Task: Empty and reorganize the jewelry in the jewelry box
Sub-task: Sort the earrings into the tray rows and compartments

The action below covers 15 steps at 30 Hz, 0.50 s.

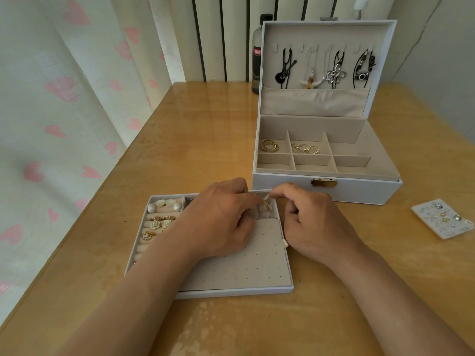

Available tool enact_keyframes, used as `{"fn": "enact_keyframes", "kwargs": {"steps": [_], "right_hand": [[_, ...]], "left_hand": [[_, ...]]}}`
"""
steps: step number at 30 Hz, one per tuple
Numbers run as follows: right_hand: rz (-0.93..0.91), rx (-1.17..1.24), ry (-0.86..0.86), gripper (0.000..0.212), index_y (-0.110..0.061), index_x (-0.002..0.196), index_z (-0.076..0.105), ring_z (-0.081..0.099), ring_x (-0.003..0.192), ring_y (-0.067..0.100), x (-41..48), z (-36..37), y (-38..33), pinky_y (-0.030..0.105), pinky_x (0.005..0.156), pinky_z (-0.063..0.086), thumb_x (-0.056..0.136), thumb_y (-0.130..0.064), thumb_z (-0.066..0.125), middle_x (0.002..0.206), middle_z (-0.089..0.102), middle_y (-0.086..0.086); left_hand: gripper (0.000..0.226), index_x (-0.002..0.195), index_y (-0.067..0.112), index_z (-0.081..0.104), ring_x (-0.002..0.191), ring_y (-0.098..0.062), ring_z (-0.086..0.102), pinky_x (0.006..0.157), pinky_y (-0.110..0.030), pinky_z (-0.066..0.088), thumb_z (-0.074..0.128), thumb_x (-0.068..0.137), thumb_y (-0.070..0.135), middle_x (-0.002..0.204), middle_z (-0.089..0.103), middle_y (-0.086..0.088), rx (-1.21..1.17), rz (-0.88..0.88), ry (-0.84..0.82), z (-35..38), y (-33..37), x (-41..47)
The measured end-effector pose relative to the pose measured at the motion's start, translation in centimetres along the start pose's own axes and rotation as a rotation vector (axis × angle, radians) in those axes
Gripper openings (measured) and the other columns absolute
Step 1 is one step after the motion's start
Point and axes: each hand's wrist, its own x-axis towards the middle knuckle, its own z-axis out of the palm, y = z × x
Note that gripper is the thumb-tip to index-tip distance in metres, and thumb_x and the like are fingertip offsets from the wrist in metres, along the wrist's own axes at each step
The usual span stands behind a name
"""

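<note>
Soft, even daylight filters through the curtain [64,98] on the left, leaving a pale sheen along the far left part of the table [205,119]. Shadows are faint. Wide-angle distortion bends the edges, and detail is slightly soft throughout

White jewelry box [323,188] standing open, lid [318,34] upright, brass clasp [323,182] at front. Inside lid, four hanging necklaces: guitar pendant [282,73], white pendant [309,83], silver pendant [334,75], camera pendant [361,76]. In base, gold hoops [270,145] in far left compartment, thin gold pieces [305,149] in far middle one. Removed tray [231,292] nearer, left of box: pearly earrings [164,203] and white flower earrings [160,224] on left rolls, dotted stud panel [257,263] at right. Small gold-and-white piece [267,201] pinched between left hand [218,219] and right hand [316,222] over tray's far right compartment.
</note>
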Motion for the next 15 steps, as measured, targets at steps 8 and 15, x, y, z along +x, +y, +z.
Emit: {"fn": "enact_keyframes", "kwargs": {"steps": [8, 15], "right_hand": [[-0.036, 0.026, 0.035, 0.048, -0.022, 0.122, 0.065, 0.053, 0.057, 0.008, -0.01, -0.06, -0.04, 0.025, 0.050, 0.043, 0.083, 0.004, 0.053, 0.062, 0.055, -0.011], [0.010, -0.002, -0.063, 0.060, -0.026, 0.138, 0.059, 0.045, 0.056, 0.000, 0.10, 0.03, -0.16, 0.014, 0.057, 0.030, 0.084, -0.001, 0.052, 0.062, 0.046, -0.020]], "left_hand": [[0.048, 0.108, 0.012, 0.075, 0.066, -0.021, 0.051, 0.060, -0.037, 0.048, 0.037, 0.081, 0.024, 0.077, 0.051, -0.004, 0.023, 0.002, -0.029, 0.10, -0.07, 0.01], [0.047, 0.111, 0.012, 0.074, 0.066, -0.021, 0.050, 0.059, -0.037, 0.048, 0.039, 0.082, 0.022, 0.077, 0.051, -0.004, 0.041, 0.017, -0.003, -0.06, -0.04, 0.01]]}}
